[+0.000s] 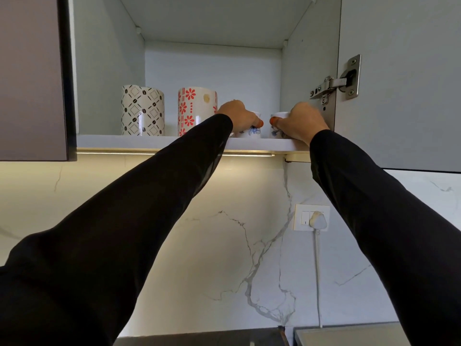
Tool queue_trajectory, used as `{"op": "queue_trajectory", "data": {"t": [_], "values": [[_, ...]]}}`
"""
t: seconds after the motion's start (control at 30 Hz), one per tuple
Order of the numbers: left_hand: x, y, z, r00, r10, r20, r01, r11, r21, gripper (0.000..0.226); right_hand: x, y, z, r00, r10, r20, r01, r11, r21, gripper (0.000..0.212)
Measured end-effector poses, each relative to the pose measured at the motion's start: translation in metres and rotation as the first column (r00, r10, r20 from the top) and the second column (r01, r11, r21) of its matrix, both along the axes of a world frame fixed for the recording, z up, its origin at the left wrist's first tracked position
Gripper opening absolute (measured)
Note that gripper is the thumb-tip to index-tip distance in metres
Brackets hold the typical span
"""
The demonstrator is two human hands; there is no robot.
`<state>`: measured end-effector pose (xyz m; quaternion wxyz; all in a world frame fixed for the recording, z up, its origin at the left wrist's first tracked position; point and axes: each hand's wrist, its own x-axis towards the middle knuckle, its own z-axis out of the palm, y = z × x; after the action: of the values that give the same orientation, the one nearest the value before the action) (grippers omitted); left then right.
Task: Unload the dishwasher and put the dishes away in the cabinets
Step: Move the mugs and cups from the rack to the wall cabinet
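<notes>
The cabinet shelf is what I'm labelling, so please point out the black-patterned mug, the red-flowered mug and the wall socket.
black-patterned mug point(142, 110): head view, middle of its side.
red-flowered mug point(194, 108): head view, upper front of its side.
wall socket point(303, 217): head view, the switch plate left of the plug.

Red-floral mug point(197, 111), blk-diamond mug point(142, 110)

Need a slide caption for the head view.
Both hands, left and right, set small cups on the cabinet shelf beside two mugs.
</notes>
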<state>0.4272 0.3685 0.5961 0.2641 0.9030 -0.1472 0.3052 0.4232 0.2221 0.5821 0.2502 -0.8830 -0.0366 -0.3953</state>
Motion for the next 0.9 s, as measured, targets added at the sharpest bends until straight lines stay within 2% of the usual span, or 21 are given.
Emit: {"op": "queue_trajectory", "data": {"t": [0.27,0.43,0.57,0.63,0.77,0.83,0.9], "values": [[-0.006,-0.001,-0.006,0.998,0.043,0.035,-0.045,0.997,0.055,0.053,-0.002,-0.001,-0.004,0.998,-0.063,-0.003,0.063,0.997,-0.052,0.053],[-0.013,0.001,-0.009,0.985,0.045,0.164,-0.043,0.999,-0.016,0.042,-0.016,-0.001,-0.019,0.978,-0.095,0.183,0.103,0.994,-0.031,0.052],[-0.026,0.005,-0.016,0.964,-0.021,0.263,0.053,0.992,-0.116,0.04,-0.035,-0.002,-0.044,0.917,0.01,0.398,-0.012,1.0,0.001,0.041],[-0.04,0.011,-0.023,0.951,-0.078,0.298,0.132,0.977,-0.166,0.045,-0.049,0.001,-0.061,0.868,0.063,0.493,-0.102,0.993,0.052,0.033],[-0.07,0.03,-0.032,0.915,-0.169,0.366,0.247,0.952,-0.178,0.035,-0.083,0.015,-0.099,0.802,0.096,0.59,-0.268,0.94,0.211,0.019],[-0.087,0.045,-0.035,0.901,-0.191,0.389,0.28,0.942,-0.187,0.03,-0.102,0.021,-0.117,0.81,0.07,0.582,-0.325,0.879,0.348,0.009],[-0.104,0.06,-0.038,0.894,-0.197,0.402,0.299,0.932,-0.207,0.026,-0.118,0.022,-0.132,0.832,0.034,0.554,-0.374,0.771,0.515,0.005]]}}
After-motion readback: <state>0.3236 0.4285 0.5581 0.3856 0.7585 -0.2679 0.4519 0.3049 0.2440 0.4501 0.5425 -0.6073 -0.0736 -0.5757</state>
